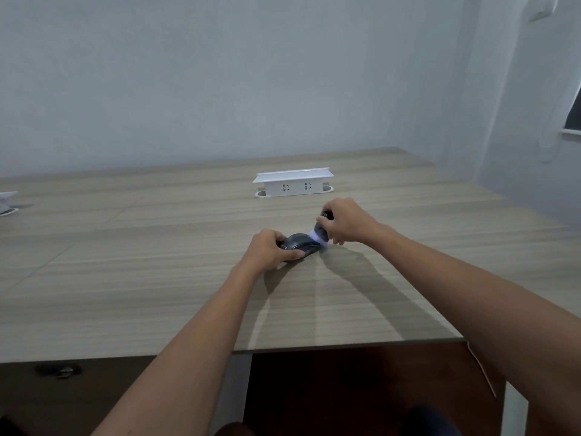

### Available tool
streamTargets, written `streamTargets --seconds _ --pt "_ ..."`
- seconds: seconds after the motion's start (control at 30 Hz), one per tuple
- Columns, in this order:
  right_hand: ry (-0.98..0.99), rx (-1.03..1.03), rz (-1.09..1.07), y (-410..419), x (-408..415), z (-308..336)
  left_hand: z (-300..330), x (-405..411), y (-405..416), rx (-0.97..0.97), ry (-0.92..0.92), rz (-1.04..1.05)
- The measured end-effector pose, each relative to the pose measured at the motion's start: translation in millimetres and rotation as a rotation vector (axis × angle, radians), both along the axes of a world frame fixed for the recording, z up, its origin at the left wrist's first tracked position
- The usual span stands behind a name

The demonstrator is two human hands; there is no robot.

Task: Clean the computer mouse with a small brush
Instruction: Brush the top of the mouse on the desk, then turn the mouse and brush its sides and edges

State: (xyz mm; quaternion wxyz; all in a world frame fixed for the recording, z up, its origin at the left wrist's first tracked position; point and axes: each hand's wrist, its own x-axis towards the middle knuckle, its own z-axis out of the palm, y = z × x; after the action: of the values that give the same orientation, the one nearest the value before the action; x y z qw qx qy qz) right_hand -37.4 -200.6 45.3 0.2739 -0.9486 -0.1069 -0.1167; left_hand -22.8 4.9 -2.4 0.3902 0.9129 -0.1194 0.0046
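A dark grey computer mouse (302, 243) lies on the wooden table (157, 262), a little right of the middle. My left hand (269, 249) grips its left end, thumb along the near side. My right hand (345, 220) holds a small dark-handled brush (321, 232) upright, with its pale bristles touching the right end of the mouse. Most of the brush handle is hidden inside my fingers.
A white pop-up power socket box (294, 183) stands on the table behind the hands. Another white object (8, 202) sits at the far left edge. The table's front edge (345, 344) runs close to me, with dark floor below. A wall rises behind the table.
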Motion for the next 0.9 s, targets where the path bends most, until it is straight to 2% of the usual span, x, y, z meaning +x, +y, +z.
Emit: streamTargets --seconds 0.17,0.33,0.63,0.8,0.9 --pt "-0.005 0.018 -0.007 0.9 4.3 -2.1 3.6 4.6 7.7 -0.100 0.059 -0.043" --pt "0.036 0.147 -0.015 1.3 8.5 -7.4 1.1 6.5 6.6 -0.163 0.082 -0.024" --pt "0.205 0.445 0.027 11.1 -17.0 -3.2 -0.8 16.7 4.6 -0.104 0.053 0.036" --pt "0.208 0.403 -0.064 4.7 -8.5 -14.0 1.4 16.2 4.5 -0.132 0.070 0.052" --pt "0.231 0.419 -0.047 10.1 -10.5 -17.4 3.0 17.8 4.6 -0.164 0.082 0.049"
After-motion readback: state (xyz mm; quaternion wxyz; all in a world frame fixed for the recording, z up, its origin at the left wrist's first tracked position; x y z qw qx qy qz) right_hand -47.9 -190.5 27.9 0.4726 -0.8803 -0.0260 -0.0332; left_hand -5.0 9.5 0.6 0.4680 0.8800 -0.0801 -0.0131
